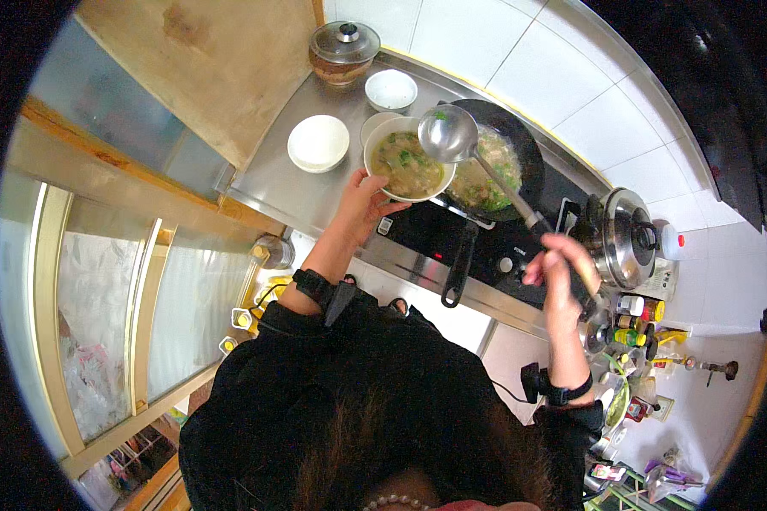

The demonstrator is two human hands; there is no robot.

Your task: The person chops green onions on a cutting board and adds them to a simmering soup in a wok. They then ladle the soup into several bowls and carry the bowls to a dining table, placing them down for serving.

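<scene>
My left hand [369, 203] grips the near rim of a white bowl [375, 177] filled with brown soup and green herbs. In my right hand [564, 266] is the dark handle of a steel ladle [448, 133]; motion blurs the fingers a little. The ladle's head hangs over the bowl's right rim, with a green scrap showing in it. Just right of the bowl, a black wok [524, 140] holds more of the soup, partly covered by the ladle. The wok's handle [460, 266] points toward me.
A white bowl [318, 143] and a smaller white bowl [391, 90] stand on the steel counter [268, 192]. Behind them is a glass-lidded brown pot [343, 53]. Right of the black cooktop [426, 234] sits a lidded steel pot [626, 238], with several condiment bottles [631, 336] nearby.
</scene>
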